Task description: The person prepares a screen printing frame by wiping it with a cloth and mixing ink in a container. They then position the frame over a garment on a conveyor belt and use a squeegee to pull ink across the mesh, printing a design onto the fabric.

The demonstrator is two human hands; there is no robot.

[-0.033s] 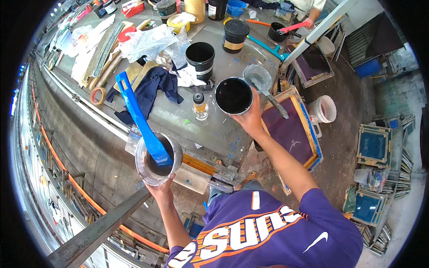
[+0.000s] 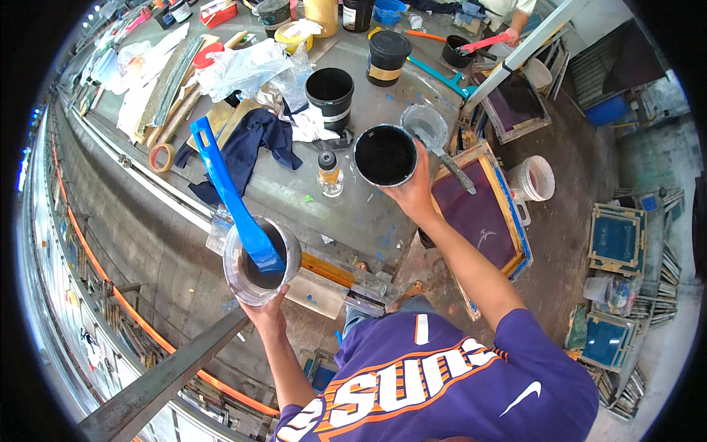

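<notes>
My left hand (image 2: pixel 266 318) is closed round the lower side of a clear plastic tub (image 2: pixel 293 250). Dark liquid lies inside it, and a blue plastic spatula (image 2: pixel 224 180) leans out with its wide blade down in the tub. Over the table edge, my right hand (image 2: pixel 414 195) grips a tub of black ink (image 2: pixel 384 155) by its side; the palm is partly hidden. Just behind that tub is a translucent scoop (image 2: pixel 425 127) with a grey-stained handle. A small clear bottle with a black cap (image 2: pixel 331 177) stands to its left.
A black bucket (image 2: pixel 329 96) and a lidded black tub (image 2: pixel 388 59) stand on the metal table (image 2: pixel 294 199). Dark blue cloth (image 2: pixel 258 144) and plastic bags lie left. Framed screens (image 2: pixel 479 214) lean at right near a white bucket (image 2: pixel 532 180). A co-worker's hand (image 2: pixel 519 28) holds a red tool.
</notes>
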